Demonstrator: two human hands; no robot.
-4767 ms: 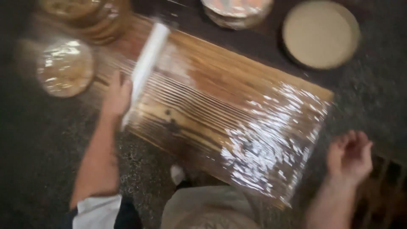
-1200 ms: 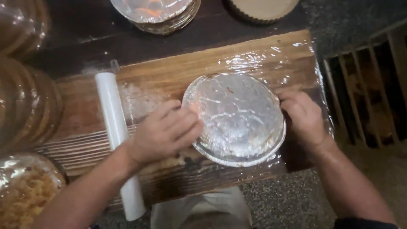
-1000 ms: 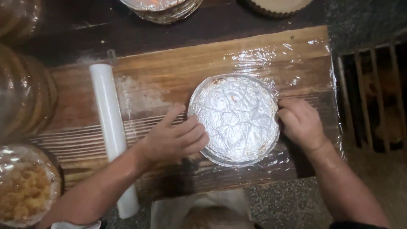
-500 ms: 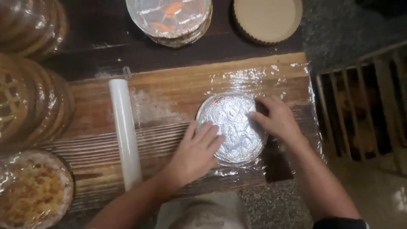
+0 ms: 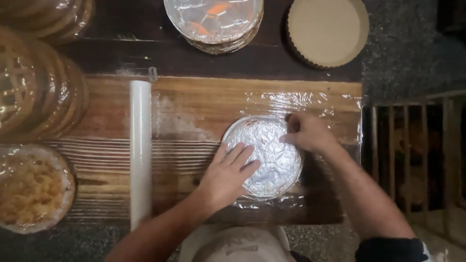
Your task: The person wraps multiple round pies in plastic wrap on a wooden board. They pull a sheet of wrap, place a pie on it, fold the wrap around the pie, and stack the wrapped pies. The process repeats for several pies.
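Fingers of the left hand (image 5: pixel 227 175) are spread flat on an upturned foil pan (image 5: pixel 264 156), while the right hand (image 5: pixel 307 133), now shifted to its far rim, pinches cling film (image 5: pixel 310 99) there. Beyond, the film roll (image 5: pixel 141 145) lies unmoved on the wooden board (image 5: pixel 204 97).

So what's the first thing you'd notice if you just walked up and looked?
The shiny round foil pan in the middle of the wooden board, lying on crinkly plastic wrap. The left hand lies flat on its lower left and the right hand pinches at its upper right edge. A long white roll lies to the left, and a stack of foil pans sits at the top.
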